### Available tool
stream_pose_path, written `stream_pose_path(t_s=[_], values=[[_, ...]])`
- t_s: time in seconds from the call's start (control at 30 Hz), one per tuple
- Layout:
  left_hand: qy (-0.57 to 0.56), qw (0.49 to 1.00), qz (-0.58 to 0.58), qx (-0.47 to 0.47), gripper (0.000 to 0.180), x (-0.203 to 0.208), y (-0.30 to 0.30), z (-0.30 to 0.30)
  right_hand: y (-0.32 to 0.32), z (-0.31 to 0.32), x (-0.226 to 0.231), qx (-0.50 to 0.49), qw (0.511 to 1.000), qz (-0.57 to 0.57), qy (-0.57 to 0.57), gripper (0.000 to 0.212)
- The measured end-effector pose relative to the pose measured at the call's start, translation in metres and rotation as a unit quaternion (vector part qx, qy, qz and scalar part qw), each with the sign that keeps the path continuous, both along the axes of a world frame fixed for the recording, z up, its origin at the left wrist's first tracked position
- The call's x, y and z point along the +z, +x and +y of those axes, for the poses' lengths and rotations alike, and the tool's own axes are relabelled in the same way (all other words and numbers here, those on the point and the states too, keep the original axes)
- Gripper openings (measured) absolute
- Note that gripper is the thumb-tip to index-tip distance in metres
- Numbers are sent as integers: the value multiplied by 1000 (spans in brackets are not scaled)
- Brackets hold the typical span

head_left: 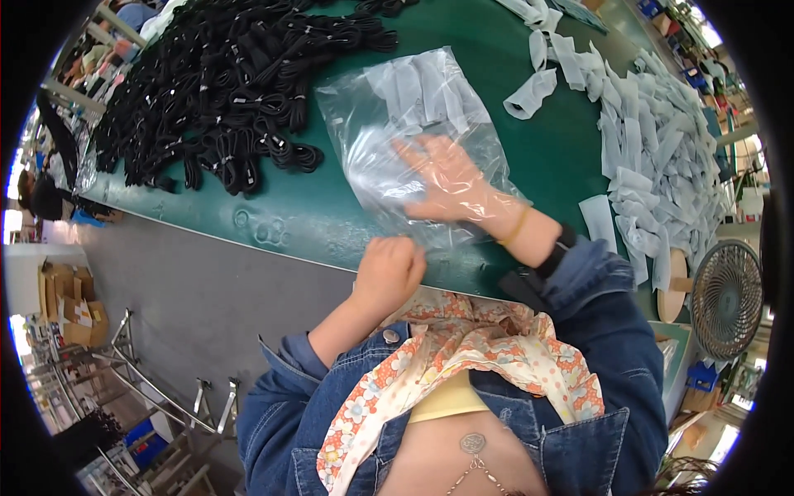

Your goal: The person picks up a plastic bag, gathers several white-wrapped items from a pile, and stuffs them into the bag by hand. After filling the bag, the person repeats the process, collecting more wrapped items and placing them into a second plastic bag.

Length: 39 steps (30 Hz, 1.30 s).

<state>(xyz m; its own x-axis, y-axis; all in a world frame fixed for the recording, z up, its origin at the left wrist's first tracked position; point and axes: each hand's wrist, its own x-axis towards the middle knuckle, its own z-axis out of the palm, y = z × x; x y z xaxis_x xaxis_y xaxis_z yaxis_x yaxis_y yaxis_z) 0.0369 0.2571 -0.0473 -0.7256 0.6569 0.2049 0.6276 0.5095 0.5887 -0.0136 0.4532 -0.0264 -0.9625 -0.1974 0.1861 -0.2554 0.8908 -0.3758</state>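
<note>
Clear bag [351, 112] lies on the desk [298, 207], white sleeves [422, 89] in a row at its far end; right hand [451, 178] spread, seemingly inside, no grip evident; left hand [389, 269] curled closed at near edge, can't tell if pinching it; best smoothed flat-palmed, row undisturbed; black cable bundles [240, 83] left, loose white sleeves [662, 157] right
</note>
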Motion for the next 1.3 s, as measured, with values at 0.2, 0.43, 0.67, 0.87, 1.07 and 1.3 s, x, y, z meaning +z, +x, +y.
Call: stream_pose_path(t_s=[0.2, 0.43, 0.67, 0.87, 1.07, 1.3], values=[[102, 989, 58, -95, 22, 13, -16, -14, -40, -32, -21, -158, 971, 176, -47, 87], [41, 986, 57, -153, 20, 7, -27, -35, -104, -42, -31, -55, 968, 209, 125, 68], [26, 996, 90, -5, 20, 4, -48, -75, -25, -32, -27, 74, 992, 101, 25, 59], [217, 950, -221, -29, 17, 27, -56, -101, 125, 92, 49, 146, 913, -247, -291, 35], [26, 979, 59, -194, 17, 112, -83, 70, 242, 164, 14, -451, 889, 54, -60, 36], [-230, 943, 233, -52, 37, 38, -153, 243, 264, 149, -8, -439, 892, 97, -48, 38]])
